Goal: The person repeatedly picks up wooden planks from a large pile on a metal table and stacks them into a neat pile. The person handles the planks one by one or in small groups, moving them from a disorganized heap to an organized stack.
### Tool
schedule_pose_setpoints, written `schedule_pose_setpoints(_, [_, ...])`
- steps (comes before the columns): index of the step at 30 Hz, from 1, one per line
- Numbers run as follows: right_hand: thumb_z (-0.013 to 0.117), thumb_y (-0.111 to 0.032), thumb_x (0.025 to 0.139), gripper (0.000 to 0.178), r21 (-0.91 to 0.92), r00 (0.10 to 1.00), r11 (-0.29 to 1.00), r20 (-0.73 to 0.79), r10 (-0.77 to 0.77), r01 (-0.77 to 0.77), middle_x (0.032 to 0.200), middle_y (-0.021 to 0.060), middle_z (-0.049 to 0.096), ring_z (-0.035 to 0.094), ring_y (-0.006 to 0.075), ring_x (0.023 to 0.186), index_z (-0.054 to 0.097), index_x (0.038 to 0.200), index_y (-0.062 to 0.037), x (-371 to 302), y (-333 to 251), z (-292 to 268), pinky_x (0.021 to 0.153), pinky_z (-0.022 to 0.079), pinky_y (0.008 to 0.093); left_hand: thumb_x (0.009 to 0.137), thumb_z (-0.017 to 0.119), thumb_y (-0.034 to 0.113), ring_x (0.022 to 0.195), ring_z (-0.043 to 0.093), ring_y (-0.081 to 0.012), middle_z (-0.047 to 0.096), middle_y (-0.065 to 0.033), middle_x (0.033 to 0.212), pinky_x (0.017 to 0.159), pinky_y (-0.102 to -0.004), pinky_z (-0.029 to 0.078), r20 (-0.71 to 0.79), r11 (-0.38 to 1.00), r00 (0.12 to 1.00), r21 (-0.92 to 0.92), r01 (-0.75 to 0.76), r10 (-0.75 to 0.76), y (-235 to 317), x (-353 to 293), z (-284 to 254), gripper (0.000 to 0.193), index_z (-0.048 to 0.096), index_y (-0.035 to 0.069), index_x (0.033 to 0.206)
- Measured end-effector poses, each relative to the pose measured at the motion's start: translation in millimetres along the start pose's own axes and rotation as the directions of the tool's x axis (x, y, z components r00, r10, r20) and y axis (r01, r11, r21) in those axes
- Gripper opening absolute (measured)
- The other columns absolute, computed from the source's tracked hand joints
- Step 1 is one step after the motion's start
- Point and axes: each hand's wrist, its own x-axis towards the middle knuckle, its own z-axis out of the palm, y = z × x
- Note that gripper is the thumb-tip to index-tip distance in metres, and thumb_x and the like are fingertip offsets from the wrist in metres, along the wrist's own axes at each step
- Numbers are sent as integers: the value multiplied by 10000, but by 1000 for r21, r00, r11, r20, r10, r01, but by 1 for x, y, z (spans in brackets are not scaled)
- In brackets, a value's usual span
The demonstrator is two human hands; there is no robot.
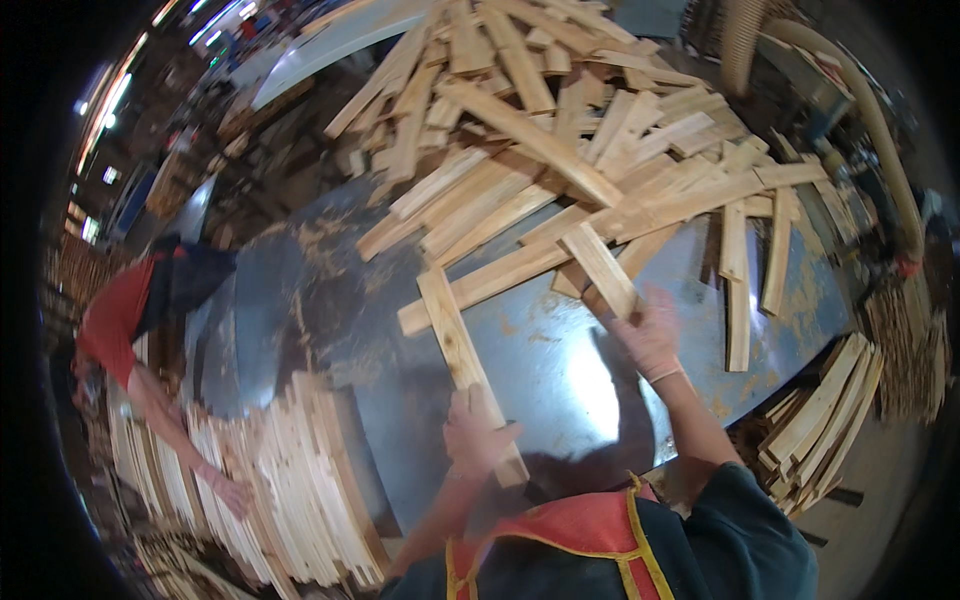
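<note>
My left hand (474,437) is closed around the lower part of a knotty wooden board (453,335), which slants up and away over the metal table (530,345). My right hand (648,335), slightly blurred, grips the near end of a shorter pale board (598,265). The far end of that board reaches the edge of a large heap of loose boards (560,140). A long board (500,290) lies crosswise on the table, and the far end of my left board overlaps it.
At the left, another person (115,320) in red bends over a stack of upright-edged boards (300,470), one hand (232,494) on it. More boards (820,420) are stacked beyond the table's right edge. A ribbed hose (880,130) curves down at the far right. Sawdust (320,235) litters the tabletop.
</note>
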Motion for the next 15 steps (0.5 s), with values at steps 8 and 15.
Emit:
schedule_pose_setpoints(8, [794, -225, 886, 544, 586, 751, 522, 636, 178, -620, 922, 132, 746, 690, 277, 800, 667, 1348, 34, -67, -34, 80, 763, 563, 390, 819, 767, 223, 1258, 620, -389, 539, -205, 1514, 1093, -470, 499, -29, 793, 981, -594, 136, -190, -125, -20, 26, 958, 337, 98, 1666])
schedule_pose_setpoints(15, [715, -94, 938, 421, 580, 560, 439, 807, -190, -687, 1080, 86, 720, 663, 180, 933, 655, 1336, 27, -239, -242, 156, 823, 543, 319, 860, 757, 221, 1184, 681, -344, 624, -208, 1396, 1019, -416, 547, 151, 784, 968, -568, 249, -198, -169, -127, -51, 700, 536, 36, 1498])
